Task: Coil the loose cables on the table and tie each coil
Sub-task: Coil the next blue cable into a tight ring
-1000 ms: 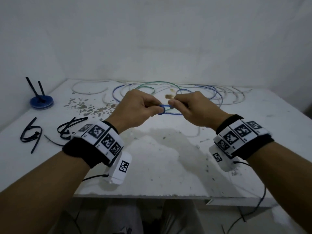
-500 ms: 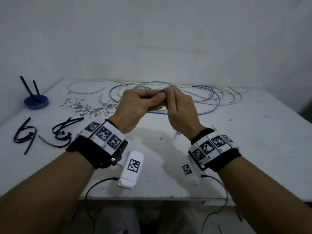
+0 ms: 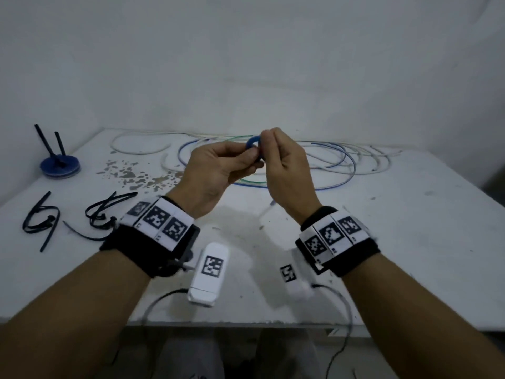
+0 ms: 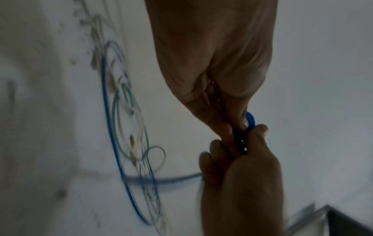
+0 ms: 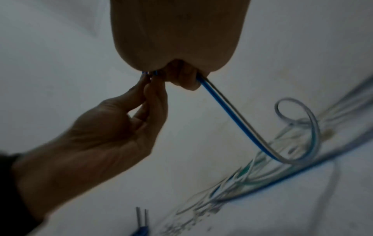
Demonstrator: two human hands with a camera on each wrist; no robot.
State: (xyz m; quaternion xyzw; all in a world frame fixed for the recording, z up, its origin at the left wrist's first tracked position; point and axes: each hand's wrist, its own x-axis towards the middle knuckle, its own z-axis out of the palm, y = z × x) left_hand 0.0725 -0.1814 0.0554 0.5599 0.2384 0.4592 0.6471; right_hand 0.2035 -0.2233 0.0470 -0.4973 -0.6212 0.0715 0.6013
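Both my hands up over the white table (image 3: 382,242), meeting at a small blue cable coil (image 3: 252,142). My left hand (image 3: 216,170) pinches the coil's lower side between thumb and curled fingertips (image 4: 226,127); my right hand (image 3: 284,165) has its fingers curled tight on the coil's other side, thumb up against it. The coil's tight blue loop pokes out just above my fingertips. From under my right fingers the blue cable's tail (image 5: 232,115) runs down and away to the table, curling at the bottom. Beyond my fingers, loose cables (image 3: 341,162) in blue, green and whitish lie in wide loops on the table, uncoiled. Off past my left wrist, black cable ties (image 3: 103,212) lie scattered, and further left sits a blue round base (image 3: 60,165) with two black sticks.
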